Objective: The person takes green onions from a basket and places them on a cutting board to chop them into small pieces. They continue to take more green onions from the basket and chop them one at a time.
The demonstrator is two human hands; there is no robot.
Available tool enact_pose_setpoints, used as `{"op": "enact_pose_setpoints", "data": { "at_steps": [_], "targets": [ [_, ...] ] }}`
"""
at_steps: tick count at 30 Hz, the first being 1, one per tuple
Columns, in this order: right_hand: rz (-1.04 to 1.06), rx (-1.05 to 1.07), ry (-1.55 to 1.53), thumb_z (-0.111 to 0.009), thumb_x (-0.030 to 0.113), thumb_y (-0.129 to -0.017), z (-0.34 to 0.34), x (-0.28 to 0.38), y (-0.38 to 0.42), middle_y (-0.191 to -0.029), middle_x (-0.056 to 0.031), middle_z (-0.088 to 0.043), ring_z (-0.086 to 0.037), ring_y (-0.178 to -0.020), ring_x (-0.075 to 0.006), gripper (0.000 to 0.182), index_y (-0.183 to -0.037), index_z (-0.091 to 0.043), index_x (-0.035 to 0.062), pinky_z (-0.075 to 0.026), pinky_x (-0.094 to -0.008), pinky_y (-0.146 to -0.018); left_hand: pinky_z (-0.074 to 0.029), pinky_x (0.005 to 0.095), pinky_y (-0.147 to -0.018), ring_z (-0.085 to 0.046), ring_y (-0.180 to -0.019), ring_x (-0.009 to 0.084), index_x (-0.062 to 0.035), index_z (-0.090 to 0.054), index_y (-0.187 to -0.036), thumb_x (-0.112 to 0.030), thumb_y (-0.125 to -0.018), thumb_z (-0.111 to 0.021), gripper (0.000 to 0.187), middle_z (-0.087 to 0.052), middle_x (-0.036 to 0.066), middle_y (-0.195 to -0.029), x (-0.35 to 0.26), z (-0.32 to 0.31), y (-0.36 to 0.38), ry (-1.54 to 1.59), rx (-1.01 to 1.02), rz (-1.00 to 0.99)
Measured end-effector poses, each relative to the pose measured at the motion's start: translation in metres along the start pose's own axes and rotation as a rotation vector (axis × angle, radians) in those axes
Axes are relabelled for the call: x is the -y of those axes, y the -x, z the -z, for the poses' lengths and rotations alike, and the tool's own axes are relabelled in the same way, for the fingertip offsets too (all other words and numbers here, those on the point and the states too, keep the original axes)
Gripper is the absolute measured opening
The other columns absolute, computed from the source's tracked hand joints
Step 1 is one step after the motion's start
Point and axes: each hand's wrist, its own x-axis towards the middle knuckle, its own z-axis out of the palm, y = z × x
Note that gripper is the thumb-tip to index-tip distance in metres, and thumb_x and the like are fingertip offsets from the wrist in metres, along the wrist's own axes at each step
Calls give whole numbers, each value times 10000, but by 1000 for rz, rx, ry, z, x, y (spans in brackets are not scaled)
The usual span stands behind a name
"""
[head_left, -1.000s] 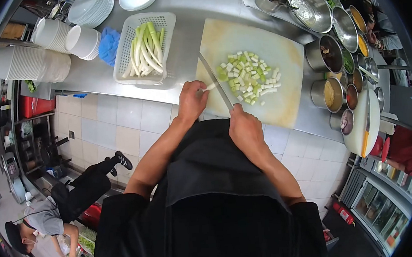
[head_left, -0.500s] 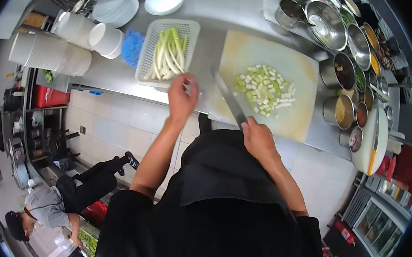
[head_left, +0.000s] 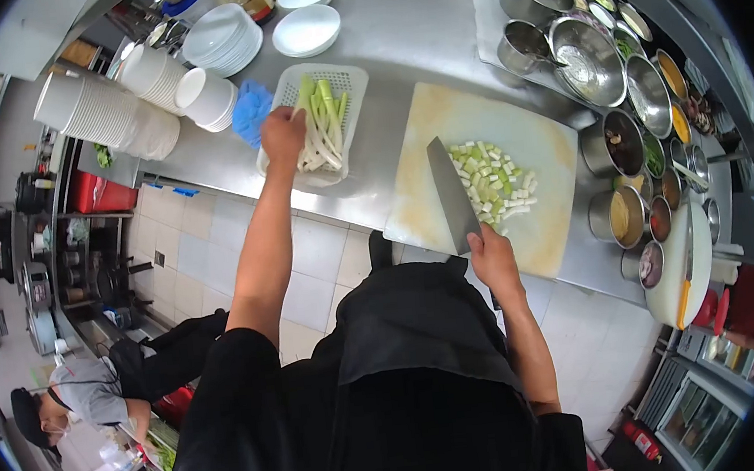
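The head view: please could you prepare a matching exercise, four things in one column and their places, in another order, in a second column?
1. Knife
2. Long stalks
3. Chopped pieces
4. Crumpled blue item

A. Outside the white basket, beside it
B. In a heap on the cutting board
C. In the right hand
D. Inside the white basket

Right pairs: 1-C, 2-D, 3-B, 4-A

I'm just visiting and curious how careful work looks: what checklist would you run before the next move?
1. Right hand gripping the knife: ok.
2. Left hand away from the blade: ok, it's at the basket.
3. Whole stalks available in the basket: ok.
4. Left hand firmly holding a stalk: cannot tell.
5. Cut pieces on the cutting board: ok.
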Motion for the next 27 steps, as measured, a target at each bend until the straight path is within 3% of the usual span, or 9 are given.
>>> {"op": "enact_pose_setpoints", "data": {
  "at_steps": [2,4,6,8,11,16,22,27],
  "targets": [
    [-19,13,11,-569,174,-924,2,3,-1,-783,-297,-631,-605,-804,-493,234,-1025,-582,-37,-463,-564,-721,-510,394,-611,-667,-641,325,-27,-706,-827,-194,-784,-756,180,-689,162,-728,-23,15,18,172,-10,-102],
    [-55,28,32,-569,174,-922,5,3,1,-787,-294,-632,-603,-810,-495,223,-1004,-578,-34,-462,-563,-726,-501,376,-612,-644,-629,297,-29,-672,-818,-117,-796,-745,116,-660,148,-694,-67,37,60,341,180,-96],
    [-23,17,5,-569,177,-921,6,3,-1,-796,-292,-632,-601,-818,-496,210,-979,-571,-25,-464,-561,-733,-495,373,-630,-623,-660,302,-41,-639,-813,-74,-784,-744,115,-628,133,-706,-83,31,114,266,437,-215],
    [-24,32,-9,-562,178,-924,6,2,-1,-807,-290,-635,-600,-825,-496,202,-973,-569,-18,-463,-560,-736,-497,386,-653,-612,-707,324,-23,-619,-811,-44,-764,-743,135,-623,139,-807,-72,6,157,314,520,-347],
    [-126,98,-136,-553,172,-929,4,8,0,-790,-291,-632,-599,-816,-497,196,-944,-563,-23,-463,-558,-735,-509,412,-685,-615,-769,358,0,-631,-846,-4,-745,-731,142,-619,153,-891,-72,1,178,157,593,-206],
    [23,58,143,-524,141,-941,14,39,10,-725,-262,-635,-622,-696,-459,165,-953,-543,-22,-485,-552,-653,-521,418,-761,-622,-863,371,5,-679,-925,43,-737,-693,193,-622,169,-931,-71,10,183,272,564,-275],
    [131,5,185,-517,125,-932,12,63,15,-676,-222,-629,-638,-656,-425,155,-990,-530,-18,-499,-538,-609,-520,404,-803,-623,-896,366,-6,-718,-944,73,-726,-663,239,-636,177,-939,-66,3,182,236,547,-348],
    [65,137,312,-512,59,-883,1,48,7,-673,-232,-627,-639,-655,-430,131,-974,-528,-34,-507,-538,-615,-518,395,-804,-626,-893,362,-7,-719,-953,66,-727,-673,241,-636,174,-939,-67,2,181,222,540,-354]
  ]
}}
